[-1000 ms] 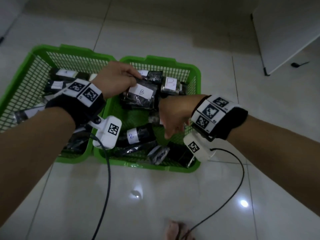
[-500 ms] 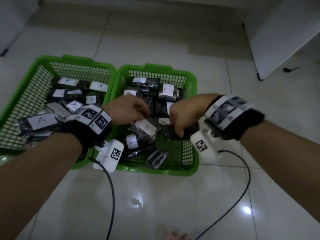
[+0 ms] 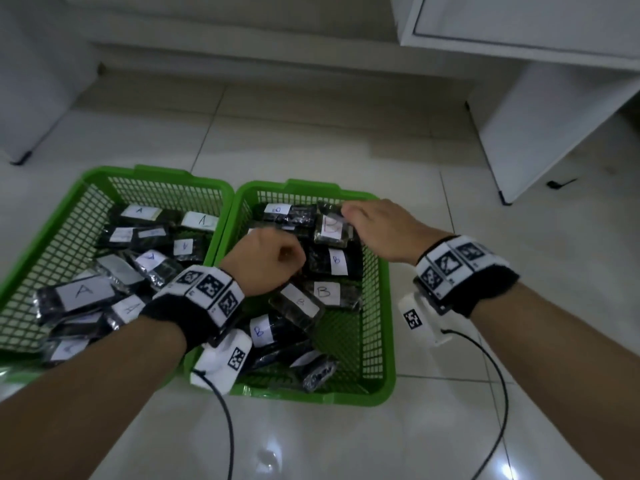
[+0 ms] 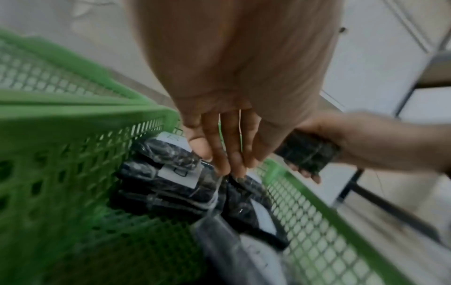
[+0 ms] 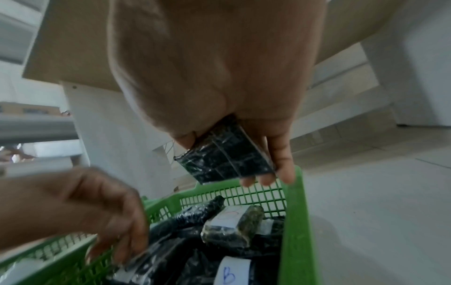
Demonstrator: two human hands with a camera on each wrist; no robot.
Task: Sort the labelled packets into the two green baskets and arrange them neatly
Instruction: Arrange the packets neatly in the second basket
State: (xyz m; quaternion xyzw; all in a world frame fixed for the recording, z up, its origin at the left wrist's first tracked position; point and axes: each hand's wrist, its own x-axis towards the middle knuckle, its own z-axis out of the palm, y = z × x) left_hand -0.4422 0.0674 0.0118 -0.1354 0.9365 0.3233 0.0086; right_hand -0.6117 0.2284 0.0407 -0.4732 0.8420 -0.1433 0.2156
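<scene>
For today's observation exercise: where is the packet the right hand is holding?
In the head view, the B packet is in the right hand, above the far right corner of the right basket.

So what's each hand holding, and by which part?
Right hand grips a black packet by its end. Left hand's fingers touch packets; no clear hold.

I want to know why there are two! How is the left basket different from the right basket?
1. The packets in the left basket have labels marked A; those in the right basket are marked B.
2. Both hands are over the right basket, none over the left: the right hand holds a packet and the left hand reaches among the others.

Both baskets are green mesh, side by side on the floor.
</scene>
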